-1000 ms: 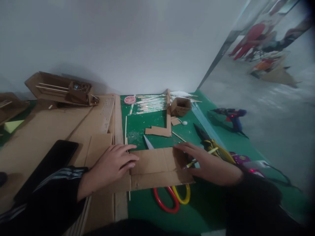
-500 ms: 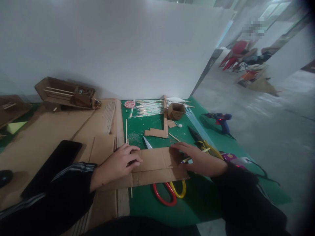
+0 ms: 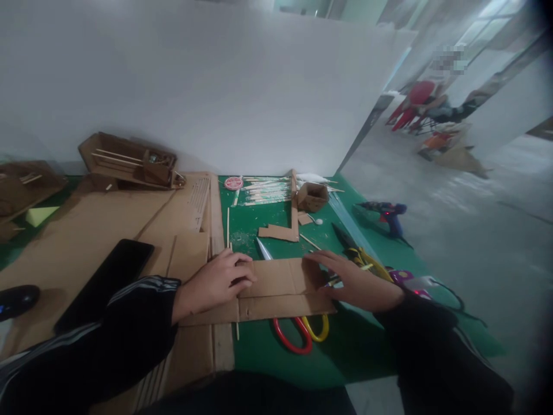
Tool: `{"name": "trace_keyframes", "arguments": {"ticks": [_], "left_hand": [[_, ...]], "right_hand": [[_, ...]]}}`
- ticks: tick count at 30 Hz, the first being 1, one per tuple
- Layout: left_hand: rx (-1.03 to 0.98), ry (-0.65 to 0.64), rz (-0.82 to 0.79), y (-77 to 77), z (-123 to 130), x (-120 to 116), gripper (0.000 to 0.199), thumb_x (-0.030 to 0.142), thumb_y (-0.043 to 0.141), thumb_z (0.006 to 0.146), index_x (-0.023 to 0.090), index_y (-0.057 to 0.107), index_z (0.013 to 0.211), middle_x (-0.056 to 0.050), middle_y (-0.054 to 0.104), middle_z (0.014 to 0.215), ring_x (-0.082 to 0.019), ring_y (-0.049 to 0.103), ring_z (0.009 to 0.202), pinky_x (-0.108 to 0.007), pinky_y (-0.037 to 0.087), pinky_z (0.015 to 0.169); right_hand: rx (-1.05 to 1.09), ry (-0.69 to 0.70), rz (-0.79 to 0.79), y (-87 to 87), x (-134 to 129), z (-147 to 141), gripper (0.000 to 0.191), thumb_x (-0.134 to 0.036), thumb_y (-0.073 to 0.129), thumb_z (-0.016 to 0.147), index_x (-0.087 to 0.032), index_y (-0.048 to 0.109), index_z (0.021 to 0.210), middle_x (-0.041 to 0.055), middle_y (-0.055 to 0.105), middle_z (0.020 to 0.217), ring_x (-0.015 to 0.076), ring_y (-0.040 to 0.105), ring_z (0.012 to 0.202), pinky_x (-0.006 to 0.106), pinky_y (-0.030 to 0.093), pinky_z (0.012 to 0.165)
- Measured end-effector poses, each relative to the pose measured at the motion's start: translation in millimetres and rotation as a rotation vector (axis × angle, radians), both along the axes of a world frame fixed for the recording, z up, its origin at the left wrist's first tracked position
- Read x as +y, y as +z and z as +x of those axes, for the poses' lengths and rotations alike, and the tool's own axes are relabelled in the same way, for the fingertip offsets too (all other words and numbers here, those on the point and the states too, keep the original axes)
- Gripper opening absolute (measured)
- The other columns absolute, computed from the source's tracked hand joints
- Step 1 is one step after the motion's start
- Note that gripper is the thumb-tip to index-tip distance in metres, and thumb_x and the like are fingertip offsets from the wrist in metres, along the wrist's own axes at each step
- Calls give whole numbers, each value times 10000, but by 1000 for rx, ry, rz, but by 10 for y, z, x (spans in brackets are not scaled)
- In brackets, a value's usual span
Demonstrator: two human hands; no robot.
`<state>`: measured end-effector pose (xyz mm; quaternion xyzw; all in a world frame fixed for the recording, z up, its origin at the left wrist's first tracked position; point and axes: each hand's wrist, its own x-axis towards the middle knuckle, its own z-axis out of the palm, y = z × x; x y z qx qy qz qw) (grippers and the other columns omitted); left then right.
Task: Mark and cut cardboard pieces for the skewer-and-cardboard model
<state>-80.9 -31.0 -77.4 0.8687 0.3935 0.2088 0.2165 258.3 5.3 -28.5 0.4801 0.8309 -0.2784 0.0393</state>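
Note:
A creased cardboard strip (image 3: 280, 279) lies across the green mat, over scissors with red and yellow handles (image 3: 298, 337). My left hand (image 3: 218, 279) is on its left part, fingers curled and pressed onto the board. At the strip's right end my right hand (image 3: 354, 279) grips the edge between thumb and fingers, and a thin pen-like object shows by its palm. Below the strip a thin stick end pokes out. The scissors' pointed blade shows above the strip.
A phone (image 3: 106, 282) and a mouse (image 3: 19, 301) lie left on large cardboard (image 3: 142, 213). Behind are cardboard models (image 3: 129, 161), wrapped sticks (image 3: 268, 190) and a small box (image 3: 313, 196). Right are black-and-yellow shears (image 3: 371, 259) and a glue gun (image 3: 389, 216). A person sits far right.
The view has shifted slightly, so the table items appear a little further right. Both hands keep their hold on the cardboard strip, which has hardly moved on the mat.

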Motion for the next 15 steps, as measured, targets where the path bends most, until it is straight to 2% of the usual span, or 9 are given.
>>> {"name": "trace_keyframes", "arguments": {"ticks": [3,6,8,10,12,13,15], "left_hand": [[0,3,4,5,1,1,151,251,569,951,257,708,1008,-61,604,1209,-239,508,1157,-417,451,981],[3,2,4,26,2,-6,153,255,563,954,254,707,1004,-59,605,1203,-237,514,1144,-417,452,977],[5,2,4,38,3,-12,152,269,565,954,257,707,1007,-57,606,1204,-238,517,1133,-418,451,973],[4,5,3,43,5,-16,155,274,563,955,261,709,1007,-55,607,1205,-236,521,1123,-417,449,972],[3,7,2,40,7,-18,157,264,560,955,262,709,1006,-52,607,1209,-231,524,1113,-409,448,970],[3,5,2,36,7,-17,152,260,564,952,260,709,998,-50,608,1210,-229,525,1109,-405,448,968],[4,0,2,29,5,-14,140,257,575,945,257,709,989,-48,611,1212,-228,524,1103,-399,447,967]], "right_hand": [[-15,-45,127,64,-72,29,665,-386,595,841,-220,386,1450,164,359,1498,377,457,1326,525,430,1073],[103,-88,308,236,-202,12,466,-253,459,893,-204,391,1352,172,408,1379,347,460,1285,526,426,1056],[182,-183,381,360,-305,-49,314,-202,380,905,-216,434,1214,139,509,1149,308,564,1069,497,502,917],[222,-296,411,443,-415,-139,239,-250,337,958,-241,439,1175,97,533,989,274,592,874,467,535,787],[309,-319,394,475,-530,-229,331,-307,319,1003,-276,349,1332,100,548,1057,240,609,800,444,559,750],[368,-294,370,477,-588,-264,422,-316,310,1018,-313,231,1432,109,541,1145,219,620,778,426,575,730],[469,-235,336,473,-692,-300,549,-307,292,1035,-418,22,1500,115,494,1288,184,633,729,385,592,646]]}}
